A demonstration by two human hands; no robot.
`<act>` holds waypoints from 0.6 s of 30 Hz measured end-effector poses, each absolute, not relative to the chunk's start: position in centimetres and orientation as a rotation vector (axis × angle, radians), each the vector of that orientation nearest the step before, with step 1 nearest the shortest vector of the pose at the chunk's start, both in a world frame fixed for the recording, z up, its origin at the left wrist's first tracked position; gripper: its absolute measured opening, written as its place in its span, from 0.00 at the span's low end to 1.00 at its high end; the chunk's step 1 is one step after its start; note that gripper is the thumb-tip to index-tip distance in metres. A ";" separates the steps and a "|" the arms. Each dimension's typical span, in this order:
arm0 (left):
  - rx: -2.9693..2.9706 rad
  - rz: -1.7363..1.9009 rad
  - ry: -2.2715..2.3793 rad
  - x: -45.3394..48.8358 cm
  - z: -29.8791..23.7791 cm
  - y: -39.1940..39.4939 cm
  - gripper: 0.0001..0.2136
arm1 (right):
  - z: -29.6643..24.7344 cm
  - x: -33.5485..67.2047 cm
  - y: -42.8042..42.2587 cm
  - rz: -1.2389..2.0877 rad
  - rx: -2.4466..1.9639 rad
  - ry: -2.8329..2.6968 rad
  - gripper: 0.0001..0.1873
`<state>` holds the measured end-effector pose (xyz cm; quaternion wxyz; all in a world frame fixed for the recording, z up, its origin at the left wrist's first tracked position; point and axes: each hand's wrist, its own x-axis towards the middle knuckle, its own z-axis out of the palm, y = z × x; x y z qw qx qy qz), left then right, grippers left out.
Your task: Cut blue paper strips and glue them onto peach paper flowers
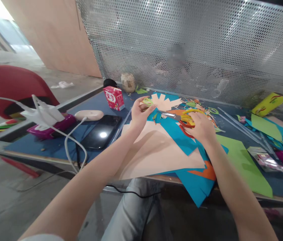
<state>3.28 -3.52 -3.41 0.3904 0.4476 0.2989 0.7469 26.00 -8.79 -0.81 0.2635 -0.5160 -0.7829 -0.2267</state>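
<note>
Now my left hand (139,113) pinches a small green paper piece (147,101) between thumb and fingers, over the table (51,147), just beside a pale fringed paper (165,103); whether my fingertips also touch this one, I cannot tell. My right hand (203,125) is closed around the yellow and red handles of the scissors (178,117), whose blades point toward the left hand; how far they are parted is not clear to me. I judge the green piece very light and rather soft, so it would bend or tear under a strong pull; it is best taken flat, near its edge. The fringed paper seems stiffer, but its narrow tabs look fragile, therefore I would hold it by the uncut middle. The scissors should be heavier and firm, and their loops give a secure grip. A blue paper strip (179,137) lies over a large pale sheet (154,147), both probably easy to slide.
</note>
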 end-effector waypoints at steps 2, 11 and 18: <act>1.141 1.895 0.750 3.3 -3.4 -3.5 0.21 | -0.8 26.1 -8.7 -0.617 -1.416 -2.133 0.22; 1.170 1.896 0.762 3.3 -3.3 -3.7 0.19 | -0.5 25.8 -9.0 -0.585 -1.459 -2.141 0.24; 1.178 1.883 0.750 3.3 -3.2 -3.8 0.18 | -0.4 25.8 -9.1 -0.602 -1.508 -2.169 0.22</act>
